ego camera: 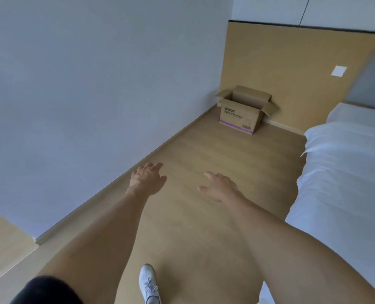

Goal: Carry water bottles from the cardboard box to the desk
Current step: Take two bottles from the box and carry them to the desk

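An open cardboard box (240, 116) with a purple stripe stands on the wooden floor in the far corner, flaps up. Its inside is hidden from here and no water bottle shows. Both my arms stretch forward over the floor, well short of the box. My left hand (147, 179) is held out with fingers loosely spread and holds nothing. My right hand (220, 186) is likewise spread and holds nothing. The desk is out of view.
A grey wall (83, 95) runs along the left with a skirting board. A bed with white sheets (344, 172) fills the right side. A wooden panel (292, 66) backs the box. My white shoe (148, 281) steps on the floor between wall and bed.
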Demonstrator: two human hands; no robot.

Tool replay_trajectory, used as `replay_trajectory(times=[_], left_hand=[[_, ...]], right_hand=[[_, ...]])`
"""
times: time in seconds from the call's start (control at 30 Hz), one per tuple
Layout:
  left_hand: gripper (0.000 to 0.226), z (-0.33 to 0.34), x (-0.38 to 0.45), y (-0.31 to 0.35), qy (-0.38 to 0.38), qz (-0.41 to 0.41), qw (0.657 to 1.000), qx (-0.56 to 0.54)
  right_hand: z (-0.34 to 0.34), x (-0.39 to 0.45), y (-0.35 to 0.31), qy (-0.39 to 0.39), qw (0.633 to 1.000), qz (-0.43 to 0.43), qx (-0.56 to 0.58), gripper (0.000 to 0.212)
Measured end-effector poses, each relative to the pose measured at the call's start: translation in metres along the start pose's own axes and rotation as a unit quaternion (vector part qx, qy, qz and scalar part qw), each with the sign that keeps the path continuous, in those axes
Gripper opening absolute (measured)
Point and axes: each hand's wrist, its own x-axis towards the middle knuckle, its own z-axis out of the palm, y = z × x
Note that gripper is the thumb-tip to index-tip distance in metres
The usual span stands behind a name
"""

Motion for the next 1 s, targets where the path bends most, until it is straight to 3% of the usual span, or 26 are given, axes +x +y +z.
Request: replay_trajectory(times=[0.37,0.67,1.0], left_hand=[[0.055,-0.032,0.212,0.032,-0.012,0.115,0.993,-0.016],[0.053,-0.068,0.347,0.034,-0.027,0.140,0.990,-0.016],[0.055,-0.064,0.456,0.086,-0.041,0.181,0.983,0.000]], right_hand=[[-0.067,0.147,0.001,0.029,0.990,0.140,0.000,0.073],[-0.117,0.241,-0.027,0.064,0.982,0.174,0.034,0.067],[-0.149,0.344,0.009,0.063,0.975,0.208,0.055,0.069]])
